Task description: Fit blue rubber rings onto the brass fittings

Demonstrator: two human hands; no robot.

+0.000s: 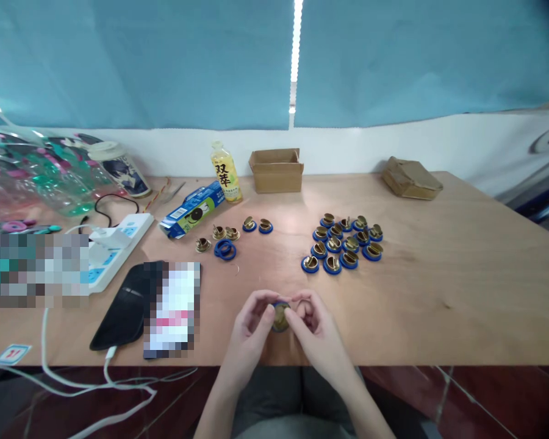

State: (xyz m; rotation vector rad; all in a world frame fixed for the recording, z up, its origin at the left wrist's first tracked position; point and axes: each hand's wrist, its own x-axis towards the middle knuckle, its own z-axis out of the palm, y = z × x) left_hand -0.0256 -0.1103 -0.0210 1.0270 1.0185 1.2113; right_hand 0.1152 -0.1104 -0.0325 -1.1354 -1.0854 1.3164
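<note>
My left hand [255, 320] and my right hand [312, 317] meet near the table's front edge. Between their fingertips they grip a round brass-coloured fitting [280, 318] with a blue ring around its rim. Part of it is hidden by the thumbs and fingers. Beyond the hands, to the right, several similar blue-ringed brass fittings [333, 244] sit in a cluster. Two more blue-ringed fittings [265, 226] stand left of that cluster. Farther left are 3 brass fittings [203, 245] without visible blue rings, beside a few loose blue rings [225, 249].
A cardboard box [277, 177], a yellow-labelled bottle [227, 177] and a blue carton [193, 210] stand at the back. A brown paper package [412, 178] lies back right. Left are a power strip [114, 256], a dark phone [123, 308], white cables [46, 347] and a patterned cup [121, 171].
</note>
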